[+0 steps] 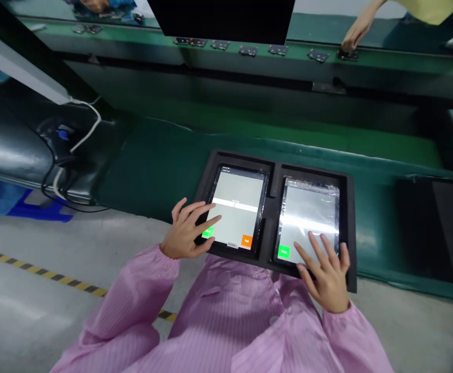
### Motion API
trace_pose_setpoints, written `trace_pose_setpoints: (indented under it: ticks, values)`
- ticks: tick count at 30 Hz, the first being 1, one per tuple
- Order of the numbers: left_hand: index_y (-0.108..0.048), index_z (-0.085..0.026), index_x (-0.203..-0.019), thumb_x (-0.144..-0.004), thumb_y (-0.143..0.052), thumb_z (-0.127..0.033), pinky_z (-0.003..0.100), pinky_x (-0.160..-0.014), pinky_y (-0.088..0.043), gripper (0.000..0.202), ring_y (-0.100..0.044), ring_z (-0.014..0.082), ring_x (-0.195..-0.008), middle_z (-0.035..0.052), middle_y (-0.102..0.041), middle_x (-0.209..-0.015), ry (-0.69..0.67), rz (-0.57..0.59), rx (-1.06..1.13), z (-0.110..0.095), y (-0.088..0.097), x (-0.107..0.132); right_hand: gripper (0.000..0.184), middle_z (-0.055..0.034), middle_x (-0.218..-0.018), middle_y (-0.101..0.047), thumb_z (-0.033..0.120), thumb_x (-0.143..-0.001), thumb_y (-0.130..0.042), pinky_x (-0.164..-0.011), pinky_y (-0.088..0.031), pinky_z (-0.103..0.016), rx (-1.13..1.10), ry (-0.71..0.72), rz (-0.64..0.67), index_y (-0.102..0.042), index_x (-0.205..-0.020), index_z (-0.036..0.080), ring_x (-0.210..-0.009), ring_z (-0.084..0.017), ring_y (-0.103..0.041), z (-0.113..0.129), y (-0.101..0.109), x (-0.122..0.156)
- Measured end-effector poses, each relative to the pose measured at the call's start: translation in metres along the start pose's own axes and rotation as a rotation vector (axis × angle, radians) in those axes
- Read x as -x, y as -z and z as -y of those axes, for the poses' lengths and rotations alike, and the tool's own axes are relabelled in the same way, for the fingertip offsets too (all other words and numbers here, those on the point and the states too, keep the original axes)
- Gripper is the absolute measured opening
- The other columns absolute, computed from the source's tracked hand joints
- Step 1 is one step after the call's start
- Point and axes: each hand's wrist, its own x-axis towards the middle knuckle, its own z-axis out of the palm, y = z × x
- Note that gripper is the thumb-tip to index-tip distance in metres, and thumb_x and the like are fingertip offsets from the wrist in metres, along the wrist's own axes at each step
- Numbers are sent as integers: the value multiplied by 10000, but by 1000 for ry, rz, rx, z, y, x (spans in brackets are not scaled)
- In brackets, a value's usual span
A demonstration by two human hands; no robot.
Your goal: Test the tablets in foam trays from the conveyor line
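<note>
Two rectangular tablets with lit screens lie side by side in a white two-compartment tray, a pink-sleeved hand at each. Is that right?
No: the head view shows the two-compartment tray is black, not white. The rest holds: left hand at one tablet, right hand at the other tablet.

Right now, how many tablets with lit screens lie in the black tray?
2: the left tablet in the left compartment, the left hand over its lower left; the right tablet in the right compartment, lower right covered by the right hand.

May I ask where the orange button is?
In the head view, the orange button sits lower right on the left tablet, right of the left hand.
</note>
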Motion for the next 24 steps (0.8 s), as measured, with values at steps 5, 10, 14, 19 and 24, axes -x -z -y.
trace_pose_setpoints:
  ticks: [5,10,14,19,24]
  values:
    - [-652,-351,-1203,-835,-537,-335,493,-1138,-249,386,-620,242,-1054,12,-733,-1135,-33,-71,14,2,-8,39,548,-51,-1433,-549,333,-963,-534,-1186,-185,-516,-46,21,-21,-400,-1495,347,-1346,-278,-475,20,-20,9]
    - [-662,-310,-1164,-869,-530,-362,525,-1143,-245,327,-614,262,-1094,38,-736,-1134,-22,-41,40,4,-7,50,561,-52,-1483,-494,390,-975,-504,-1194,-171,-529,8,68,-37,-363,-1515,343,-1382,-288,-427,16,-14,15]
    - [-454,-301,-1439,-881,-526,-478,571,-1145,-260,590,-591,306,-1169,106,-625,-1328,84,-103,25,3,-4,62,845,-135,-1624,-198,685,-897,-485,-1137,-220,-669,103,-133,-50,-225,-1574,251,-1430,-436,-293,-1,0,44]
    - [31,-185,-1571,-591,-646,-859,677,-1120,-282,1369,-282,485,-1437,279,-153,-1607,313,21,126,10,-33,69,1319,-322,-1551,-231,933,-673,-453,-929,-417,-738,106,-434,-89,-15,-1579,80,-1296,-593,-386,-39,-16,85]
    - [165,-185,-1543,-436,-820,-765,673,-1156,-236,1591,-249,498,-1442,300,-160,-1597,354,90,208,57,-76,15,1382,-329,-1437,-394,944,-616,-503,-895,-479,-647,62,-411,-98,-1,-1573,82,-1186,-530,-523,-98,-48,43]
